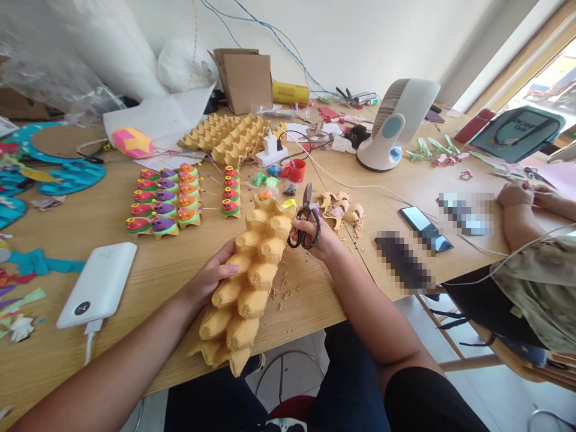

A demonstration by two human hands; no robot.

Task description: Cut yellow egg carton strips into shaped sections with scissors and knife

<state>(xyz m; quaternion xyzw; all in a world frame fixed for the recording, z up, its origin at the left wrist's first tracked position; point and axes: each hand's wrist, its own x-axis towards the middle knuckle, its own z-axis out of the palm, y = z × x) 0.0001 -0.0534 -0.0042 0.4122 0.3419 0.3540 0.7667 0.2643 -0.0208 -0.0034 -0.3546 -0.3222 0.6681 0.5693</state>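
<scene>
My left hand [207, 279] grips the left side of a yellow egg-carton strip [245, 282], which lies bottom-up and hangs over the table's front edge. My right hand [312, 235] has its fingers through the black handles of a pair of scissors [306, 217], blades pointing up and closed, right beside the strip's far end. Cardboard crumbs [284, 289] lie on the wood beside the strip. Cut carton pieces [339, 207] are heaped just beyond the scissors.
Painted carton cups [164, 207] stand in rows at the left, whole egg trays [227, 137] behind them. A white power bank [99, 283] lies front left. A desk fan [396, 123], a red cup [294, 171] and a phone [425, 228] are further right. Another person's hand [515, 195] rests at the right.
</scene>
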